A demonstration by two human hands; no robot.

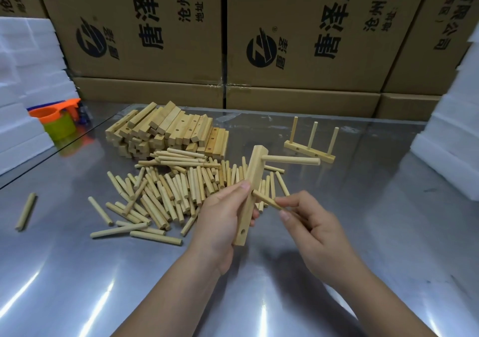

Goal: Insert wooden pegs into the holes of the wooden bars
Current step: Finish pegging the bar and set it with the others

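My left hand [220,222] gripping the bar [252,173], right hand [313,230] pinching a peg [265,200] at its 10 o'clock, tip at the bar's hole

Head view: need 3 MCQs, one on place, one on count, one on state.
1. Where is the finished bar?
A. on the table, right of the peg pile
B. on a carton
C. in a cup

2. How many pegs stand in it?
A. two
B. three
C. four

3. The peg in the right hand is:
A. lying loose
B. tip at the middle hole of the held bar
C. seated in the bottom hole

Key:
1A: it stands on the steel, right of the pile.
2B: three upright pegs show.
3B: the right hand pinches it at the middle hole while the left hand grips the bar; the bottom hole is empty.
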